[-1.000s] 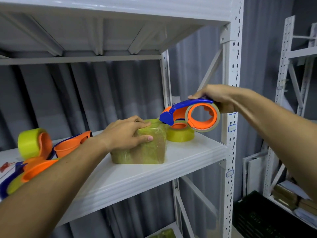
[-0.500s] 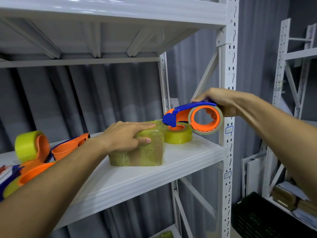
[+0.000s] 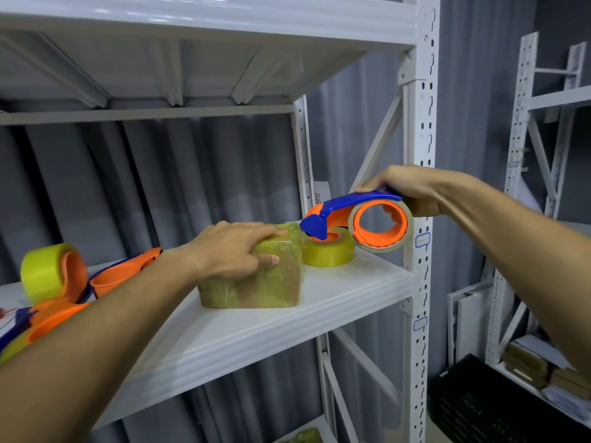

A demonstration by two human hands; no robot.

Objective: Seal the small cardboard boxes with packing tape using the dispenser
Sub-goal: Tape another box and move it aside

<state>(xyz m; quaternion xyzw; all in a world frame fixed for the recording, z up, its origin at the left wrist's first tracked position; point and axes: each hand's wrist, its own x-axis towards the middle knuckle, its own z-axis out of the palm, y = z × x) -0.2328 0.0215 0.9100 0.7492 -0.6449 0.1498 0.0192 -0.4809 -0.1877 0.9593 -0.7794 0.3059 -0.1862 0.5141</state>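
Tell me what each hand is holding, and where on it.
The right hand grips the tape dispenser by its blue handle. The left hand holds the tape-wrapped box at its top near edge.

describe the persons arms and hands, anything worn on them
Both forearms are bare all the way to the frame edges: no sleeves, gloves, watch, bracelets or rings show on the left hand or the right hand. The left thumbnail is short and unpainted.
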